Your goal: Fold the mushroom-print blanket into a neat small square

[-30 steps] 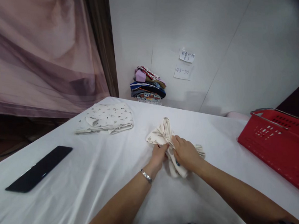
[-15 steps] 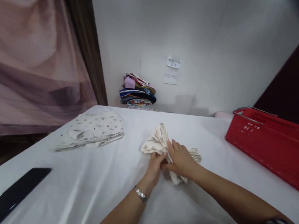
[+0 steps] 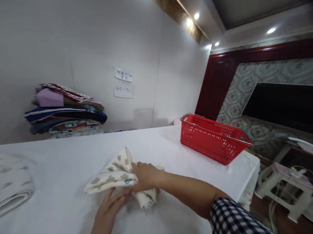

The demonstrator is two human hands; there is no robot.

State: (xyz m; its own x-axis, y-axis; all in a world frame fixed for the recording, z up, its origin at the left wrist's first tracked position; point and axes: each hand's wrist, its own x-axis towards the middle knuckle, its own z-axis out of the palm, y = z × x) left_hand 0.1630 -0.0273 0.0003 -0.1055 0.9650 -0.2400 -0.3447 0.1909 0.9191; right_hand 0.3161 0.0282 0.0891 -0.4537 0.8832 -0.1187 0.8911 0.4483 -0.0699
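A white cloth (image 3: 114, 174) with a grey-brown print and a small blue mark lies bunched on the white-covered table. My right hand (image 3: 146, 176) is closed around its gathered middle, and folded ends stick out on both sides. Just below the cloth's near edge is my left hand (image 3: 109, 206), its fingers stretched toward the right hand and the tips touching the cloth's underside. Another folded white cloth (image 3: 9, 182), printed with small grey motifs, rests at the far left, partly cut off by the frame.
A red plastic basket (image 3: 208, 138) with metal handles stands at the table's back right. Folded clothes (image 3: 66, 108) are stacked behind the table, near two handwritten notes (image 3: 124, 83) on the wall. A white stool (image 3: 285, 186) with cables is beyond the right edge.
The view has swung right, bringing the whole basket, screen and stool into sight. My left hand's fingers have straightened and shifted lower on the cloth; my right hand keeps its grip.
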